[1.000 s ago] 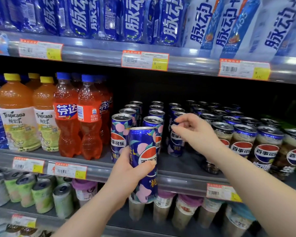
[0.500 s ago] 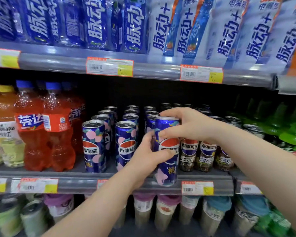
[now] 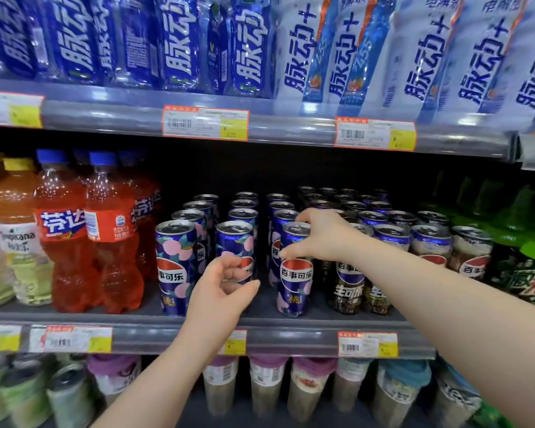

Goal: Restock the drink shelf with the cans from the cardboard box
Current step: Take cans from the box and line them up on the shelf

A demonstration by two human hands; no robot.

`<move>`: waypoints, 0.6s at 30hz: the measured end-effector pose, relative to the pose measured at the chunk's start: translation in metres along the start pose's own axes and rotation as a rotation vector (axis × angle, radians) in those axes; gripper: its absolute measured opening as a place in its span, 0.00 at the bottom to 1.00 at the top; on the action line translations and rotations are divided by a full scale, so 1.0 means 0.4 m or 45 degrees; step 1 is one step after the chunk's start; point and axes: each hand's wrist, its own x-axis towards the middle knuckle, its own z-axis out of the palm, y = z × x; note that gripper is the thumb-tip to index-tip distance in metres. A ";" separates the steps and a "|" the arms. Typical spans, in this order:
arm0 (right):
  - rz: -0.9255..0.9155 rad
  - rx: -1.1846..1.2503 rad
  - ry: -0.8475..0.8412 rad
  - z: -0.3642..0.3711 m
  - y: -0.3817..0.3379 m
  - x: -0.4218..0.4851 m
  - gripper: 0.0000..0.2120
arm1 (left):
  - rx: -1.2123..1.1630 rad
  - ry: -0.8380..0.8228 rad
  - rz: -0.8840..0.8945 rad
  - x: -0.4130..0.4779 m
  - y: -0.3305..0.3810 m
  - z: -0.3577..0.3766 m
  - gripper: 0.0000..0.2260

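A tall blue peach-pattern can [image 3: 295, 282] stands upright at the front edge of the middle shelf [image 3: 291, 338], heading the third row of like cans. My right hand [image 3: 322, 239] grips its top rim from the right, thumb on the front and fingers over the lid. My left hand [image 3: 220, 291] hovers loosely curled, holding nothing, in front of the neighbouring front can [image 3: 233, 242], a little left of the gripped one. Another matching can [image 3: 175, 264] fronts the leftmost row. The cardboard box is out of view.
Orange soda bottles [image 3: 65, 242] and juice bottles [image 3: 19, 248] stand to the left. Dark cola cans [image 3: 349, 285] and green bottles [image 3: 531, 273] fill the right. Blue bottles [image 3: 179, 41] line the upper shelf, and cups [image 3: 266, 387] the lower one.
The peach can went from my left hand onto the shelf's front edge. My left hand let go and drew back left; my right hand stayed on the can's top.
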 end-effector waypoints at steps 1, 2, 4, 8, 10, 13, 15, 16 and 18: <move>0.013 0.000 -0.006 0.003 -0.003 0.005 0.39 | 0.007 0.012 0.000 0.001 -0.003 -0.003 0.14; 0.022 -0.002 -0.015 0.004 -0.006 0.010 0.39 | 0.011 0.015 -0.002 0.003 -0.006 -0.006 0.14; 0.030 -0.009 -0.061 -0.001 -0.010 0.014 0.40 | 0.011 0.006 -0.014 0.004 -0.012 -0.011 0.13; 0.053 -0.022 -0.179 -0.025 -0.002 0.009 0.42 | -0.001 -0.012 -0.016 0.003 -0.020 -0.019 0.15; 0.071 0.028 -0.208 -0.025 -0.001 0.005 0.42 | -0.003 -0.013 -0.011 0.004 -0.025 -0.022 0.15; 0.058 0.056 -0.166 -0.017 0.000 0.005 0.39 | -0.007 0.015 -0.010 0.010 -0.038 -0.026 0.16; 0.048 0.083 -0.170 -0.016 -0.004 0.001 0.38 | -0.010 0.035 -0.008 0.013 -0.041 -0.028 0.18; 0.042 0.083 -0.175 -0.015 -0.005 0.001 0.38 | -0.010 0.038 -0.005 0.013 -0.042 -0.029 0.18; 0.031 0.065 -0.172 -0.016 -0.004 0.002 0.39 | -0.007 0.040 -0.005 0.014 -0.041 -0.030 0.18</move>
